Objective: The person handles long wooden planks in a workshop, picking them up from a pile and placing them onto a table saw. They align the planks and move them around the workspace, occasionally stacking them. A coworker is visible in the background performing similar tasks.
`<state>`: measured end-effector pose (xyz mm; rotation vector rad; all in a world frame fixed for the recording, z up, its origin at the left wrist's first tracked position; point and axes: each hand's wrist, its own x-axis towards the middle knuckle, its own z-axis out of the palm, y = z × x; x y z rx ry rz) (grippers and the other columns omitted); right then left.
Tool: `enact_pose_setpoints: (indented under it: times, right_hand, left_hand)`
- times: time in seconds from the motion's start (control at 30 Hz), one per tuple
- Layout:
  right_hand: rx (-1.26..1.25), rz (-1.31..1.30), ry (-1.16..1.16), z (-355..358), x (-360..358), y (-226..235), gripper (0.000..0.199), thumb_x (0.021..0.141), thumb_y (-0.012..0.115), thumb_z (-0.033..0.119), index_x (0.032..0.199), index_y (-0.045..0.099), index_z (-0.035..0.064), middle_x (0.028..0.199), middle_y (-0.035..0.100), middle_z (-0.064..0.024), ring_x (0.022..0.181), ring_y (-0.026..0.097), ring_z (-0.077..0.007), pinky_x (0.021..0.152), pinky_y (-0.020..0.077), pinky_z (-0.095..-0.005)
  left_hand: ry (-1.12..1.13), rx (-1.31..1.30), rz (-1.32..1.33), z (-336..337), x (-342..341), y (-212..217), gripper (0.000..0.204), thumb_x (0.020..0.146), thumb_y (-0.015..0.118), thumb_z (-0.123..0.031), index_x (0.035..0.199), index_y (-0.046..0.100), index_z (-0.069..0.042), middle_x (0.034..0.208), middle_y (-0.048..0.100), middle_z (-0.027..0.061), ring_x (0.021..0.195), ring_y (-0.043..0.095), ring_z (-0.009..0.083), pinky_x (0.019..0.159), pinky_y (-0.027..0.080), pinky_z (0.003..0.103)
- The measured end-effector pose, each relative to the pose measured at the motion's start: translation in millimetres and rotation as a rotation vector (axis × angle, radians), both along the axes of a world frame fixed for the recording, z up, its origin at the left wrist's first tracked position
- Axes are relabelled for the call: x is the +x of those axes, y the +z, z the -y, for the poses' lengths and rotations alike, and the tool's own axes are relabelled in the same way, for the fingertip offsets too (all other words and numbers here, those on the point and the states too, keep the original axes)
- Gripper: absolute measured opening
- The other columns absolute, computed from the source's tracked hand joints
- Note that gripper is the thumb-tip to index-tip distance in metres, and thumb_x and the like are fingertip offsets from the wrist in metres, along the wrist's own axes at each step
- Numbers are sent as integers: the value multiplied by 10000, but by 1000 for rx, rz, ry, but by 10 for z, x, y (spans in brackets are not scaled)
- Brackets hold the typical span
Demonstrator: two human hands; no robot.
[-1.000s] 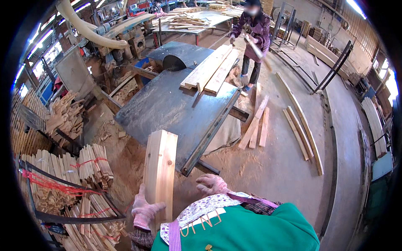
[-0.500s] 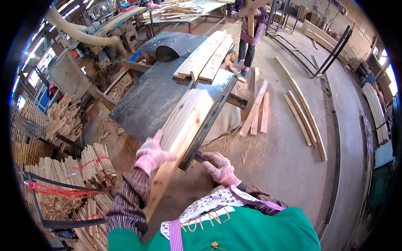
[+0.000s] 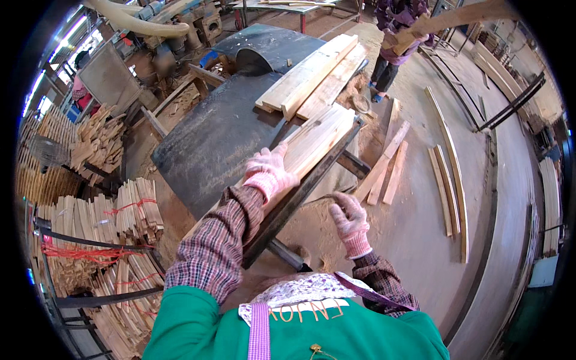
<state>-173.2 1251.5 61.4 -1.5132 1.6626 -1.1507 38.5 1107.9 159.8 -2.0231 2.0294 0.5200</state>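
My left hand (image 3: 268, 173), in a pink-and-white glove, grips a long pale wooden board (image 3: 318, 139) from above, fingers over its far-left side. The board lies on a dark metal worktable (image 3: 210, 141), along a black metal rail (image 3: 300, 195) on its right. Its near end is partly hidden by my left sleeve. Right of the rail, my gloved right hand (image 3: 350, 225) is raised, apart from the board. Its fingers are loosely bent, with a gap to the thumb, and nothing shows in them. More thick boards (image 3: 315, 72) lie stacked at the table's far end.
A co-worker (image 3: 399, 36) stands beyond the table with a long plank (image 3: 459, 17). Loose strips (image 3: 390, 162) lie on the sawdust-strewn floor, longer ones (image 3: 447, 174) farther right. Bundled wood sticks (image 3: 96, 222) fill a metal rack at left. A hose (image 3: 144, 24) runs at upper left.
My left hand has moved forward and right, and the board has slid farther along the rail. My right hand has left the metal bar by the rail's near end and moved forward and right.
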Motion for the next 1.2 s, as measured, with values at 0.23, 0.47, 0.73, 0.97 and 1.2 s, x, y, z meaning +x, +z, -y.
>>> enact_pose_setpoints:
  times: [0.23, 0.47, 0.73, 0.97, 1.2]
  right_hand:
    - [-75, 518, -79, 1673, 182, 703, 583, 1009, 702, 335, 1452, 625, -38, 1333, 712, -198, 1192, 694, -269, 991, 562, -385]
    - [124, 237, -431, 3640, 416, 599, 461, 1019, 655, 383, 1275, 735, 8, 1200, 754, -232, 1093, 710, -356, 890, 568, -452]
    - [461, -523, -346, 4744, 414, 175, 489, 908, 656, 439, 1162, 796, 45, 1258, 758, -230, 1184, 723, -413, 1001, 571, -500]
    - [635, -828, -308, 5368, 158, -1023, 310, 859, 777, 358, 1122, 849, 209, 1219, 796, -98, 1119, 772, -300, 904, 627, -471]
    - [487, -1044, -163, 5423, -49, -1096, 282, 952, 679, 351, 1112, 848, 192, 1125, 806, -109, 1046, 777, -297, 884, 612, -450]
  left_hand:
    - [-79, 117, -138, 357, 154, -142, 1213, 787, 710, -877, 1674, 379, -117, 1572, 509, 238, 1463, 499, 408, 1219, 416, 514]
    - [276, -175, -308, 1374, 96, -203, 1282, 772, 806, -779, 1725, 212, -159, 1783, 204, 197, 1616, 292, 418, 1302, 339, 497]
    - [227, -110, -164, 2583, 217, -509, 1372, 730, 813, -792, 1752, 130, -182, 1807, 57, 236, 1673, 97, 413, 1344, 174, 527]
    - [271, -2, -274, 2984, 489, -832, 1240, 723, 856, -676, 1705, 273, -192, 1668, 369, 194, 1577, 317, 399, 1300, 255, 552]
    - [382, -282, -633, 2949, 425, -1012, 1145, 665, 974, -328, 1639, 390, -180, 1532, 454, 197, 1426, 500, 406, 1211, 445, 447]
